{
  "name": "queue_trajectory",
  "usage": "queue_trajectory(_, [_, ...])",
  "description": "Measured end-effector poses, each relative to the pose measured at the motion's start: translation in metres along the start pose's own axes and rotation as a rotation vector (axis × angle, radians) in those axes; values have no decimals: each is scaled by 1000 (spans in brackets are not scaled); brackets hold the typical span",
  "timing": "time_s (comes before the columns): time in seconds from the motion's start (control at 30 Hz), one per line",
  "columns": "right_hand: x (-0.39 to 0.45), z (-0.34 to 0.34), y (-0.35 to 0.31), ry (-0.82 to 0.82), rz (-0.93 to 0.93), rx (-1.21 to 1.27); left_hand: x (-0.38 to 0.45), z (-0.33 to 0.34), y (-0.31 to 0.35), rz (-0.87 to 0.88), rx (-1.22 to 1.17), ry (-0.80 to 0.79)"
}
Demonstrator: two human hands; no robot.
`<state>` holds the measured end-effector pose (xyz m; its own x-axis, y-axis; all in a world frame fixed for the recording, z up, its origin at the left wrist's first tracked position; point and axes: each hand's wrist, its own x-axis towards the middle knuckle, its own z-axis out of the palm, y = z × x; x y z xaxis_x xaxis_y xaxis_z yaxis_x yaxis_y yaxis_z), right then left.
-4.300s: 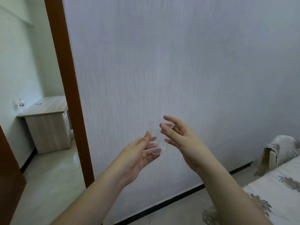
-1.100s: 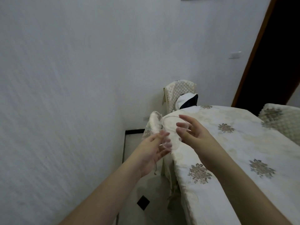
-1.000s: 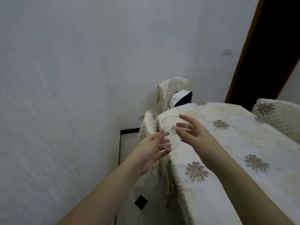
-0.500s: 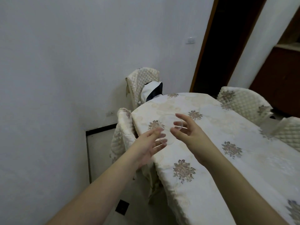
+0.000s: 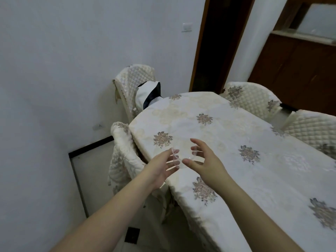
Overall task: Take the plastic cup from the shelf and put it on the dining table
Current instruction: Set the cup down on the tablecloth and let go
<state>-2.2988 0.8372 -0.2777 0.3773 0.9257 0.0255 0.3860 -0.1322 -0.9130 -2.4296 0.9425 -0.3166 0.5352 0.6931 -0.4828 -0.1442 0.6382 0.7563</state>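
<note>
A clear plastic cup (image 5: 184, 152) is held between my two hands, just above the near left corner of the dining table (image 5: 236, 142), which wears a cream cloth with floral motifs. My left hand (image 5: 162, 169) touches the cup's left side with its fingertips. My right hand (image 5: 202, 160) cups its right side, fingers spread. The cup is see-through and hard to make out; whether its base touches the cloth I cannot tell.
Quilted cream chairs surround the table: one at the near left corner (image 5: 121, 153), one at the far end (image 5: 133, 82) with a white and black cloth (image 5: 149, 93), two on the right (image 5: 252, 99). A dark doorway (image 5: 218, 42) and a wooden cabinet (image 5: 300, 60) lie behind.
I have turned from the bare wall to the dining table. Both hands, with the cup between them, have come over the table's near left corner.
</note>
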Motion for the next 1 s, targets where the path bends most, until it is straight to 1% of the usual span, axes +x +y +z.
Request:
queue_trajectory(0.23, [36,11,46,15,64,-7,54,-5,-10,-28,132,28])
queue_trajectory(0.33, [56,12,68,3,96,-14,76,-4,-14,-53,151,46])
queue_trajectory(0.63, [114,14,141,-47,181,-44,159,-1,-42,-77,341,175])
queue_trajectory(0.73, [127,15,162,-70,208,-68,181,-5,-55,-76,467,226])
queue_trajectory(1.0, [147,25,191,-121,228,-112,206,-15,-72,-116,433,253])
